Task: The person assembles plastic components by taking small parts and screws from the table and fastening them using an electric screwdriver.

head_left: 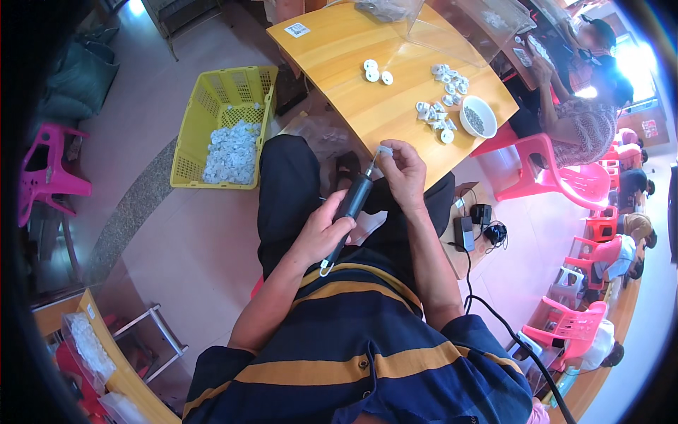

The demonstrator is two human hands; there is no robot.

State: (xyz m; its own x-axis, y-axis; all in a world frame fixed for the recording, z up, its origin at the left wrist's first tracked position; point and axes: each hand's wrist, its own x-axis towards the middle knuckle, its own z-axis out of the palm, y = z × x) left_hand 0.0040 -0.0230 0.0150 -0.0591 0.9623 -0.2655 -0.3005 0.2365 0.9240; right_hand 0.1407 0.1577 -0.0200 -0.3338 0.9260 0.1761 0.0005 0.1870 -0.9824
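Observation:
My left hand (325, 230) is wrapped around a black electric screwdriver (359, 194), held at a slant over my lap with its bit pointing up and away. At the bit's tip, my right hand (406, 177) pinches a small white plastic part (383, 150) between thumb and fingers. Both hands are just off the near edge of the wooden table (339, 56). On that table, several white plastic parts (438, 113) lie in a loose cluster. Beside them stands a white bowl (488, 106) holding small grey pieces, too small to make out. A few round white parts (371, 71) lie farther left.
A yellow crate (185, 152) of white parts stands on the floor to the left. Power adapters (464, 233) and cables rest on a low board at right. A pink chair (533, 169) with a seated person is beyond; a pink stool (53, 173) stands far left.

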